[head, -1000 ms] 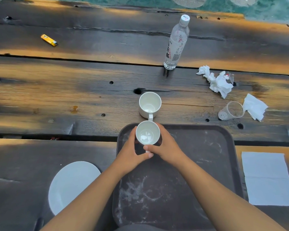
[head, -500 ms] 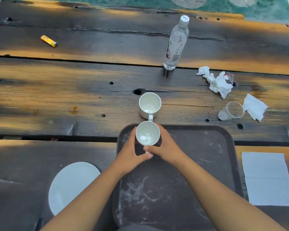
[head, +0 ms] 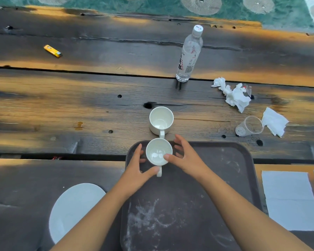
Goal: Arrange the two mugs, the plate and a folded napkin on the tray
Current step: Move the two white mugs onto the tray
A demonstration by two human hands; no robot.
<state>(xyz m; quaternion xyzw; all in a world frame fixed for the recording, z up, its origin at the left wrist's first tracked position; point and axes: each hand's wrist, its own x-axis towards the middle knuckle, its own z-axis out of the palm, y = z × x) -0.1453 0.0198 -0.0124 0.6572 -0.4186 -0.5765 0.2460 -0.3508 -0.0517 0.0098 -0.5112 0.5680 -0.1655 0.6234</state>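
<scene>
Mugs come first in my view: one white mug (head: 158,154) stands upright in the far left corner of the dark tray (head: 216,178), its handle pointing toward me, and the second white mug (head: 161,120) sits on the wooden tabletop (head: 62,109) just beyond the tray's far rim, its handle almost touching the near mug. My left hand (head: 136,171) curves around the near mug's left side with the thumb against the handle, while my right hand (head: 187,158) has its thumb tip on the rim and its fingers (head: 179,142) spread apart, clear of the wall. I judge both hands loose and releasing, neither gripping the mug. The white plate (head: 74,211) lies on the tabletop to the left of the tray, and flat white napkins (head: 290,198) lie to the right, unfolded as far as I can tell. Ceramic like this should feel stiff, fairly heavy for its size, smooth and liable to chip if knocked, so I would take the far mug by its handle or wrap the body. The plate lies flat, so I expect to slide fingers under its edge. A napkin is light and limp, best pinched at a corner and creased against the tabletop. A water bottle (head: 189,53), a tipped plastic cup (head: 249,126) and crumpled tissues (head: 234,96) lie farther off.
</scene>
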